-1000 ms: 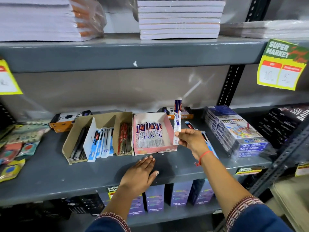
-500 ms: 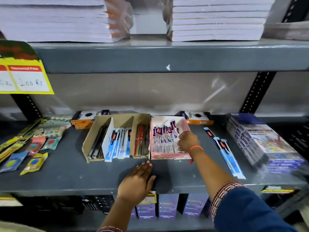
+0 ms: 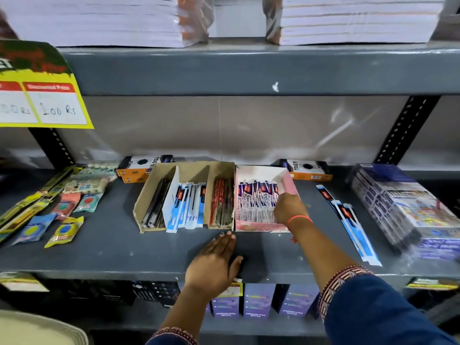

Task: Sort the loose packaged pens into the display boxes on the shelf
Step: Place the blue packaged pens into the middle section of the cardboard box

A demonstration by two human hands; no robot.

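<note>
A pink display box [image 3: 290, 181] stands on the grey shelf [image 3: 112, 247], filled with purple-and-white packaged pens [image 3: 254, 197]. My right hand [image 3: 290, 210] reaches into its right side, fingers curled down onto those packs; whether it grips one is hidden. Left of it, a brown cardboard box [image 3: 191, 168] holds black pens [image 3: 155, 206], blue-and-white packs [image 3: 186, 206] and red pens [image 3: 221, 205] in separate compartments. Loose blue-and-white packaged pens [image 3: 349, 220] lie on the shelf to the right. My left hand [image 3: 214, 263] rests flat near the shelf's front edge, holding nothing.
A wrapped stack of colour-pencil boxes [image 3: 403, 207] sits at the right. Two orange boxes [image 3: 137, 169] [image 3: 307, 169] stand behind the display boxes. Small packets [image 3: 62, 215] lie at the left. A yellow price tag [image 3: 44, 100] hangs upper left; notebooks [image 3: 348, 18] fill the shelf above.
My right hand brought the upright purple-and-white pen pack down into the pink box and now sits lower among the packs. The view shifted left; my left hand stayed on the shelf.
</note>
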